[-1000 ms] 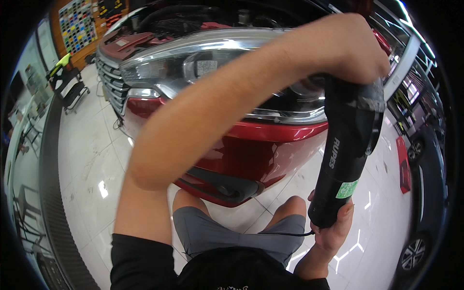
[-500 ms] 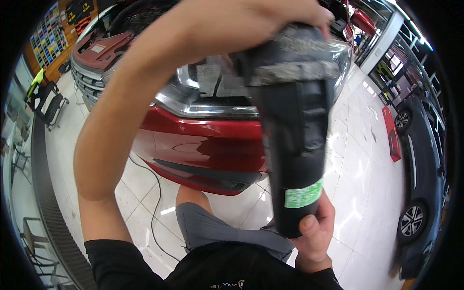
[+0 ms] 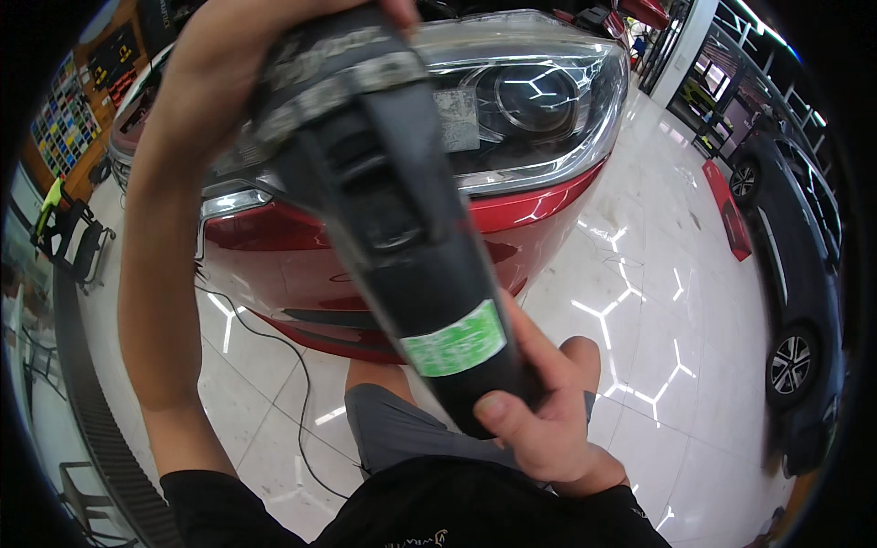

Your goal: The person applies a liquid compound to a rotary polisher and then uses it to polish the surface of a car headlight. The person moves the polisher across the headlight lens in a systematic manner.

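Observation:
A black power polisher with a green and white label on its handle fills the middle of the view, tilted with its head at upper left. My left hand wraps over the worn, whitish-smeared head, and one fingertip shows at its far side. Around the lower end of the handle my right hand is closed, thumb on top. Behind the tool is the clear headlight of a red car, with a greyish rectangular patch on it. The polisher's pad is hidden.
The red front bumper curves below the headlight, close to my knees. A dark cord trails across the glossy tiled floor. At right stand a dark car and a long red box; a wheeled stool is at left.
Both hands have carried the polisher leftward, and its head has tipped to the left. More of the headlight now shows on the right. The view has shifted a little too.

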A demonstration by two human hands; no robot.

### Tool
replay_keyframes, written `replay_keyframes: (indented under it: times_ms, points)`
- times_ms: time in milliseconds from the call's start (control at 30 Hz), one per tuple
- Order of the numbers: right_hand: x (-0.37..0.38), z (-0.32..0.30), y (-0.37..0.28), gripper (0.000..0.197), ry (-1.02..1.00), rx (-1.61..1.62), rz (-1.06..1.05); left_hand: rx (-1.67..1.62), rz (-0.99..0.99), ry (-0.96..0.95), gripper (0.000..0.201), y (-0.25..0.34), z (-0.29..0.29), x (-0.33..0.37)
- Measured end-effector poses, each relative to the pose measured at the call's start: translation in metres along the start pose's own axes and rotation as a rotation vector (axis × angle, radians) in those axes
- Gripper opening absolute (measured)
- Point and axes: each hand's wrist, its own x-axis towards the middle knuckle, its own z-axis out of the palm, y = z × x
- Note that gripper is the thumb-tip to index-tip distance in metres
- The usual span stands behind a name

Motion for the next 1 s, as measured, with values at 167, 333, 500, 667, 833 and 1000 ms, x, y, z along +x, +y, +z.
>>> replay_keyframes:
  times_ms: [167, 333, 500, 667, 833, 1000]
  points:
    - [-0.011, -0.009, -0.012, 0.091, 0.347, -0.127, 0.035, 0.144, -0.076, -0.040, 0.035, 0.023, 0.031, 0.042]
    - [-0.019, -0.020, -0.022, 0.080, 0.467, -0.180, -0.080, 0.023, -0.170, -0.153, 0.031, 0.027, 0.075, 0.114]
    - [-0.021, -0.024, -0.024, 0.074, 0.526, 0.026, -0.082, -0.161, 0.062, -0.248, 0.029, 0.010, 0.096, 0.143]
    - [-0.019, -0.011, -0.017, 0.076, 0.512, -0.045, -0.063, -0.025, 0.101, -0.205, 0.029, 0.012, 0.078, 0.121]
    - [-0.016, 0.015, -0.004, 0.084, 0.392, -0.145, -0.050, -0.020, -0.148, -0.137, 0.031, 0.022, 0.047, 0.077]
    - [-0.011, 0.043, 0.014, 0.095, 0.409, -0.164, 0.023, -0.023, -0.044, -0.123, 0.034, 0.019, 0.004, 0.024]
